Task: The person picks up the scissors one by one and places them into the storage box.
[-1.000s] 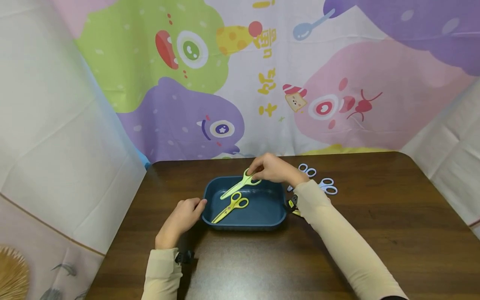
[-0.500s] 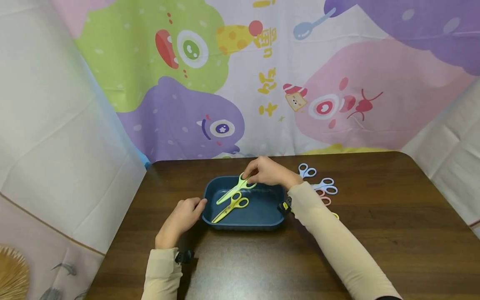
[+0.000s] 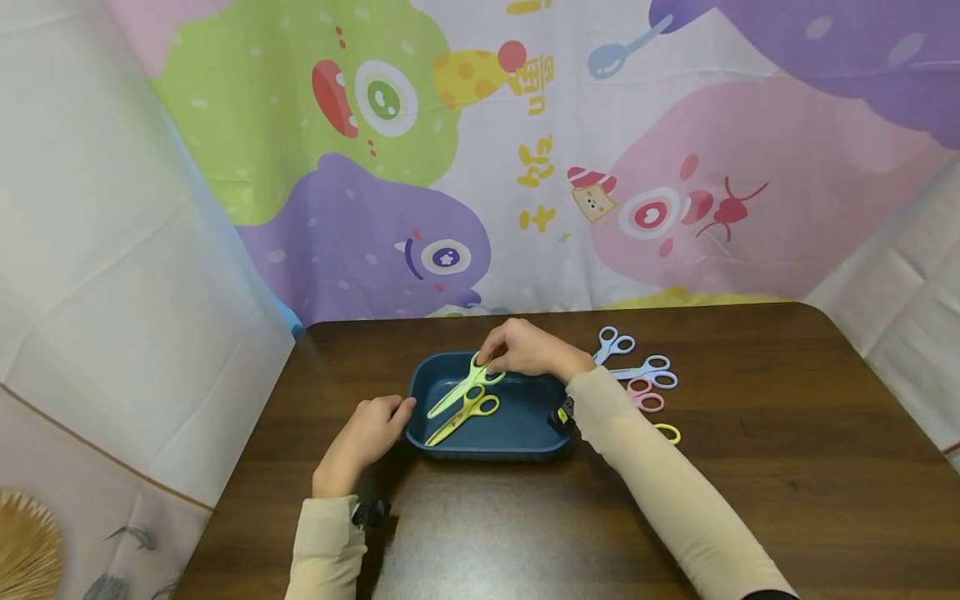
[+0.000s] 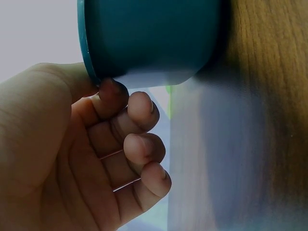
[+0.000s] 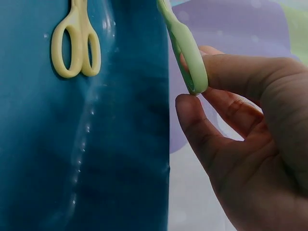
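Observation:
My right hand (image 3: pixel 522 347) pinches the light green scissors (image 3: pixel 459 394) by a handle loop, over the left half of a dark blue tray (image 3: pixel 525 454). Their blades slant down to the front left, above the tray floor. In the right wrist view the green handle (image 5: pixel 192 62) sits between thumb and fingers. Yellow scissors (image 3: pixel 461 416) lie in the tray right beside them, loops toward the back right. My left hand (image 3: pixel 370 431) grips the tray's left rim between thumb and index finger; in the left wrist view its other fingers (image 4: pixel 144 149) curl below the tray wall (image 4: pixel 149 38).
Right of the tray lie two blue scissors (image 3: pixel 617 342), pink-handled scissors (image 3: pixel 647 397) and a yellow handle loop (image 3: pixel 669 433), partly hidden by the right sleeve. All rest on a brown wooden table (image 3: pixel 480 533). A printed cartoon curtain (image 3: pixel 525 208) hangs behind its back edge.
My right hand has moved left and slightly toward me, carrying the green scissors lower beside the yellow ones. More of the scissors at right has come into view. The left hand stays put.

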Demonstrator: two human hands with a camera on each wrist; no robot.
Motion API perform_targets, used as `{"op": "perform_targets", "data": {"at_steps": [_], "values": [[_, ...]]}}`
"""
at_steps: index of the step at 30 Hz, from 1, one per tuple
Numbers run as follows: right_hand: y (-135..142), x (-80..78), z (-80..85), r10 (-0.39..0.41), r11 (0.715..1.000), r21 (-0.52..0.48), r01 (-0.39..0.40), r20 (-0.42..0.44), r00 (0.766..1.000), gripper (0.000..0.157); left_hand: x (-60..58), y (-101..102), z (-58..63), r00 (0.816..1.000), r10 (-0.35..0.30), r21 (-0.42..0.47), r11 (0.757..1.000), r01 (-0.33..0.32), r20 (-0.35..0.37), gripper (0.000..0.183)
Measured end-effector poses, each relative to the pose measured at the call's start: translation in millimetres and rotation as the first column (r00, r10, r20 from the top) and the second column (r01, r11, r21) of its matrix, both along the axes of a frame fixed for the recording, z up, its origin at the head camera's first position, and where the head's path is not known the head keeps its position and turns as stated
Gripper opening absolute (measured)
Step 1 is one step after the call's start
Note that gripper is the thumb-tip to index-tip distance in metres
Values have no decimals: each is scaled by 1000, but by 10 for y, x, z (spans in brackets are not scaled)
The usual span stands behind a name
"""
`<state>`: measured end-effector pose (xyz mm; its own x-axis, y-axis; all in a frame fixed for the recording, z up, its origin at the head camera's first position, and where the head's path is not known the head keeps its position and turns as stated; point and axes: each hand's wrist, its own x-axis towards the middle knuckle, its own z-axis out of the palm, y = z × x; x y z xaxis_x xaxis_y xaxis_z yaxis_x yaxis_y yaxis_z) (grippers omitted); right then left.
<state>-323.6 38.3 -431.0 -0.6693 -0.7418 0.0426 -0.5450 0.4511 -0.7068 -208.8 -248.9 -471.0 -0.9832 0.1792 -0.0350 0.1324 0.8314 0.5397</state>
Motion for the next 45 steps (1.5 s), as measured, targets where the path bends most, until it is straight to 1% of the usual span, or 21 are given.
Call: {"op": "perform_targets", "data": {"at_steps": [4, 11, 23, 27, 32, 40, 45], "values": [[-30, -1, -42, 10, 1000, 5, -10, 2, 1000, 18, -7, 7, 17, 1000, -7, 5, 1000, 7, -5, 41], [-62, 1, -102, -6, 1000, 1, 6, 31, 1000, 17, -25, 17, 30, 1000, -19, 0, 1000, 19, -9, 41], [-148, 35, -132, 36, 999, 15, -37, 26, 999, 16, -11, 3, 32, 1000, -17, -2, 1000, 17, -9, 41], [-187, 48, -119, 47, 999, 20, -48, 14, 999, 15, -8, -3, 27, 1000, -13, -6, 1000, 13, -13, 41], [-243, 60, -110, 42, 998, 40, -41, -15, 999, 16, -9, 3, 19, 1000, -15, -3, 1000, 15, -14, 41], [-309, 82, -154, 45, 997, 62, -43, -35, 998, 14, -2, 10, 5, 1000, -6, 3, 1000, 6, 6, 41], [-339, 100, -184, 56, 997, 63, -53, -37, 998, 13, 0, 6, 2, 1000, -5, -1, 1000, 5, -2, 41]]}}
